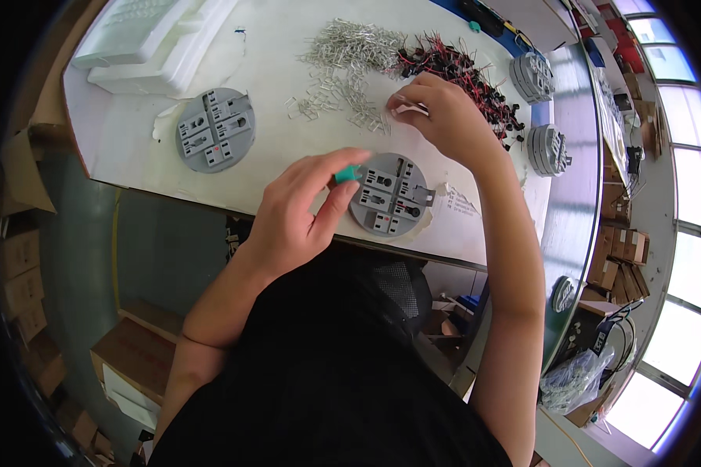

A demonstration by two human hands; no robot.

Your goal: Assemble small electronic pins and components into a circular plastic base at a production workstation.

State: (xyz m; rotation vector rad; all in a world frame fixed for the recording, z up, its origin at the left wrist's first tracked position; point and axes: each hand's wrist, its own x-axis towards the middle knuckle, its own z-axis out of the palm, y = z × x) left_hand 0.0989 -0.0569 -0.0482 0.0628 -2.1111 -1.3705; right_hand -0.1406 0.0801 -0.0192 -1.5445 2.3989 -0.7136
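Note:
My left hand [292,206] pinches a small teal-green piece [346,174] between thumb and forefinger, over the left edge of a round grey plastic disc [375,199]. The disc lies flat near the table's front edge, with raised blocks, slots and small dark parts on its face. Beyond it, my right hand [444,117] has its thumb and forefinger closed on a small silvery metal clip [399,110], partly hidden by the fingers. Close to those fingertips spreads a loose pile of bent metal clips [354,48]. A second grey disc [216,131] lies at the left.
Black parts with red wires [459,70] are heaped beyond my right hand. White foam trays [160,47] stand at the far left. Stacked grey discs [532,78] and another stack [549,150] sit near the right edge. A cardboard box [136,354] is on the floor at left.

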